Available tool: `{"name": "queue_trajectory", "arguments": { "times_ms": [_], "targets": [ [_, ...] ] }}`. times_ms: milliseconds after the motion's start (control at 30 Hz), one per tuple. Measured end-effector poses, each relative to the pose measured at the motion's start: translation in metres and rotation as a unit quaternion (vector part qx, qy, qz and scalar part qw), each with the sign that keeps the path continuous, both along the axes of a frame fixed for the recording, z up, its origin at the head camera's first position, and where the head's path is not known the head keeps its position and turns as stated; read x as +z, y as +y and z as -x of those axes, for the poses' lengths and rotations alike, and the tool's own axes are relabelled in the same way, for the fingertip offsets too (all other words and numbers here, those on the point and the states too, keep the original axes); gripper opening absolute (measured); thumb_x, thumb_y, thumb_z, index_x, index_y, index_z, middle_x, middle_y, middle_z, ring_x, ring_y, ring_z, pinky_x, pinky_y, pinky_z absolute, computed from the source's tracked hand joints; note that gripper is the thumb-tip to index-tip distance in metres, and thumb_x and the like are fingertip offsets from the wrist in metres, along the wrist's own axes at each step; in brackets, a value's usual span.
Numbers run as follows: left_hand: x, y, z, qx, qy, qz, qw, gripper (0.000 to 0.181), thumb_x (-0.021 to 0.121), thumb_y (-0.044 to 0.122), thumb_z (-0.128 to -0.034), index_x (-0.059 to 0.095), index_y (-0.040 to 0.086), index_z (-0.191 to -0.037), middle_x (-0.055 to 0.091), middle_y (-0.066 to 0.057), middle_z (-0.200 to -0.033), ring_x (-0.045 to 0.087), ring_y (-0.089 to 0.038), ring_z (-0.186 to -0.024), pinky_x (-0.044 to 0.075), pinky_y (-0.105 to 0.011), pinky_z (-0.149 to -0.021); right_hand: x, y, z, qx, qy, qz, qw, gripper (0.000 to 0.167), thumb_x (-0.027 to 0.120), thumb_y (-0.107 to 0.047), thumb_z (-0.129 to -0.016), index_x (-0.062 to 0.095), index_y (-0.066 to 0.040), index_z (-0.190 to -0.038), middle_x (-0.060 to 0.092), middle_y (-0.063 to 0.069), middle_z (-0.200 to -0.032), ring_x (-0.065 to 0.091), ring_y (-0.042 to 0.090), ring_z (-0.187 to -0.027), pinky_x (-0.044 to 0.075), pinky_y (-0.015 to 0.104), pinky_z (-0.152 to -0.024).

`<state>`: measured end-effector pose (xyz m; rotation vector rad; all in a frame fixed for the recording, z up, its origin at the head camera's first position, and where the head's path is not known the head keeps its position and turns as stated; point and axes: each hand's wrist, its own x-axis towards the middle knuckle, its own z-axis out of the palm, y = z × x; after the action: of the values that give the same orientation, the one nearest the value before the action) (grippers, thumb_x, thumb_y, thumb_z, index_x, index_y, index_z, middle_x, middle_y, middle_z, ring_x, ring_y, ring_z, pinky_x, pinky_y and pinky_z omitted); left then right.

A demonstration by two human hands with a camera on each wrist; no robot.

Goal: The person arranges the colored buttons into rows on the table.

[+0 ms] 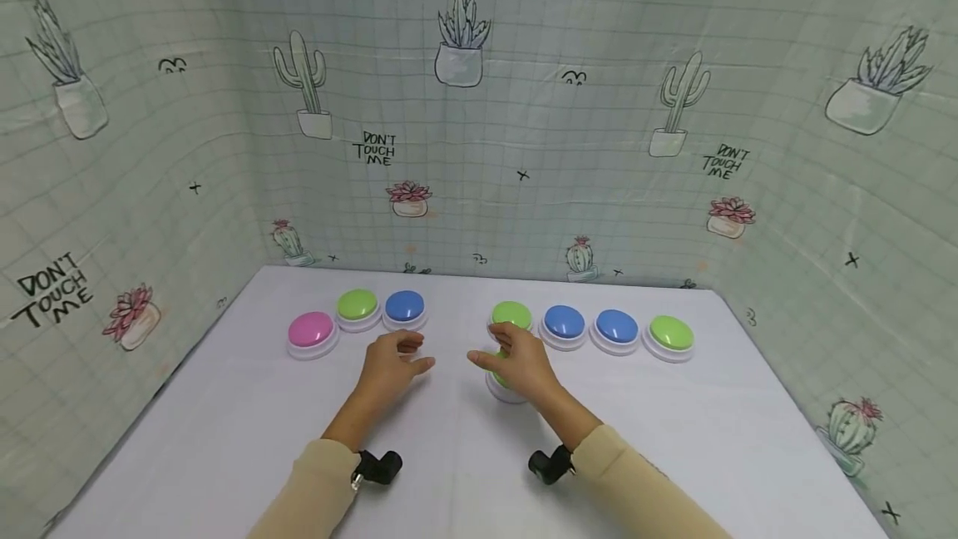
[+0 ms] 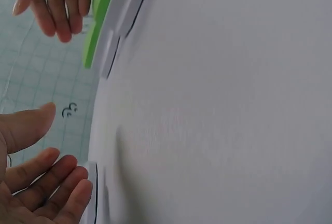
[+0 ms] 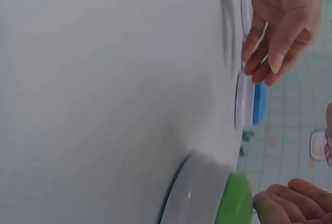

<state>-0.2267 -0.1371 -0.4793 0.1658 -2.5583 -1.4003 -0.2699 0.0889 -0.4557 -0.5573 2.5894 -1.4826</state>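
Observation:
My left hand, fingers relaxed, holds nothing just in front of a blue push button. To its left stand a green button and a pink button, each on a round white base. My right hand hovers over a nearer green button and partly hides it. Another green button sits right behind that hand. In the right wrist view the right hand's fingers are close to the green dome; whether they touch it I cannot tell. Both palms face inward.
Right of the right hand, a blue button, a second blue button and a green button stand in a row. The white table ends at a cloth backdrop with cactus drawings. Both wrists carry small black devices.

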Motion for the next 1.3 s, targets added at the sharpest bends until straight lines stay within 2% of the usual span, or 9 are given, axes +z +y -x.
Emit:
{"name": "queue_trajectory", "arguments": {
  "times_ms": [200, 300, 433, 500, 600, 700, 900, 1067, 1300],
  "targets": [
    [0.009, -0.057, -0.008, 0.056, 0.013, 0.048, 0.9972, 0.05, 0.078, 0.003, -0.0925, 0.061, -0.009, -0.137, 0.062, -0.029, -0.138, 0.054, -0.045, -0.134, 0.045, -0.058, -0.115, -0.005, -0.036, -0.003, 0.055, -0.015, 0.005, 0.9984, 0.067, 0.082, -0.031, -0.094, 0.057, 0.009, -0.142, 0.06, 0.026, -0.145, 0.058, 0.042, -0.135, 0.05, 0.05, -0.112],
    [0.012, -0.083, -0.012, 0.074, 0.039, 0.089, 0.9925, 0.049, 0.077, 0.0, -0.0912, 0.061, -0.013, -0.136, 0.06, -0.033, -0.138, 0.048, -0.051, -0.137, 0.038, -0.062, -0.118, -0.007, -0.052, -0.005, 0.074, -0.017, 0.001, 0.9971, 0.068, 0.081, -0.032, -0.095, 0.057, 0.009, -0.142, 0.06, 0.026, -0.145, 0.058, 0.042, -0.135, 0.05, 0.05, -0.112],
    [0.012, -0.105, -0.009, 0.088, 0.071, 0.113, 0.9871, 0.049, 0.076, -0.004, -0.0873, 0.059, -0.019, -0.131, 0.055, -0.04, -0.139, 0.039, -0.058, -0.141, 0.03, -0.065, -0.122, -0.007, -0.061, -0.008, 0.084, -0.021, -0.006, 0.9962, 0.068, 0.081, -0.032, -0.095, 0.056, 0.009, -0.143, 0.06, 0.025, -0.145, 0.058, 0.041, -0.135, 0.05, 0.05, -0.112],
    [0.012, -0.115, -0.007, 0.094, 0.054, 0.111, 0.9879, 0.053, 0.075, -0.003, -0.0879, 0.055, -0.019, -0.134, 0.049, -0.04, -0.145, 0.034, -0.059, -0.144, 0.027, -0.065, -0.124, -0.008, -0.064, -0.008, 0.088, -0.019, -0.009, 0.9959, 0.067, 0.081, -0.032, -0.095, 0.057, 0.009, -0.142, 0.061, 0.025, -0.144, 0.058, 0.041, -0.135, 0.051, 0.05, -0.112],
    [0.011, -0.125, -0.005, 0.099, 0.012, 0.101, 0.9898, 0.061, 0.073, -0.001, -0.0901, 0.047, -0.02, -0.142, 0.042, -0.041, -0.15, 0.036, -0.058, -0.142, 0.03, -0.065, -0.122, -0.01, -0.069, -0.01, 0.093, -0.021, -0.01, 0.9954, 0.066, 0.082, -0.031, -0.094, 0.058, 0.01, -0.141, 0.061, 0.025, -0.143, 0.059, 0.041, -0.134, 0.051, 0.05, -0.111],
    [0.011, -0.132, -0.006, 0.111, -0.021, 0.095, 0.9891, 0.068, 0.073, 0.002, -0.0908, 0.04, -0.02, -0.146, 0.041, -0.043, -0.148, 0.039, -0.058, -0.137, 0.035, -0.066, -0.119, -0.011, -0.072, -0.011, 0.096, -0.025, -0.015, 0.9949, 0.066, 0.082, -0.03, -0.094, 0.058, 0.01, -0.141, 0.061, 0.025, -0.143, 0.06, 0.041, -0.133, 0.052, 0.05, -0.11],
    [0.01, -0.139, -0.011, 0.141, -0.047, 0.103, 0.9835, 0.075, 0.074, 0.004, -0.0897, 0.035, -0.024, -0.147, 0.04, -0.045, -0.144, 0.036, -0.058, -0.134, 0.038, -0.068, -0.115, -0.015, -0.074, -0.015, 0.105, -0.027, -0.019, 0.9939, 0.065, 0.083, -0.027, -0.093, 0.058, 0.01, -0.14, 0.061, 0.025, -0.143, 0.059, 0.041, -0.134, 0.052, 0.049, -0.111],
    [0.008, -0.137, -0.016, 0.136, -0.054, 0.104, 0.9837, 0.077, 0.076, 0.004, -0.0882, 0.035, -0.023, -0.148, 0.039, -0.044, -0.144, 0.036, -0.058, -0.135, 0.037, -0.067, -0.115, -0.017, -0.073, -0.018, 0.105, -0.025, -0.022, 0.994, 0.065, 0.083, -0.026, -0.093, 0.058, 0.01, -0.14, 0.061, 0.025, -0.143, 0.059, 0.04, -0.134, 0.051, 0.049, -0.111],
    [0.005, -0.122, -0.019, 0.117, -0.047, 0.095, 0.9874, 0.075, 0.079, 0.001, -0.0878, 0.039, -0.02, -0.148, 0.043, -0.041, -0.145, 0.04, -0.057, -0.136, 0.039, -0.066, -0.116, -0.017, -0.073, -0.016, 0.106, -0.019, -0.018, 0.994, 0.064, 0.083, -0.026, -0.094, 0.058, 0.01, -0.14, 0.061, 0.025, -0.144, 0.059, 0.04, -0.134, 0.051, 0.049, -0.111]
  ]
}}
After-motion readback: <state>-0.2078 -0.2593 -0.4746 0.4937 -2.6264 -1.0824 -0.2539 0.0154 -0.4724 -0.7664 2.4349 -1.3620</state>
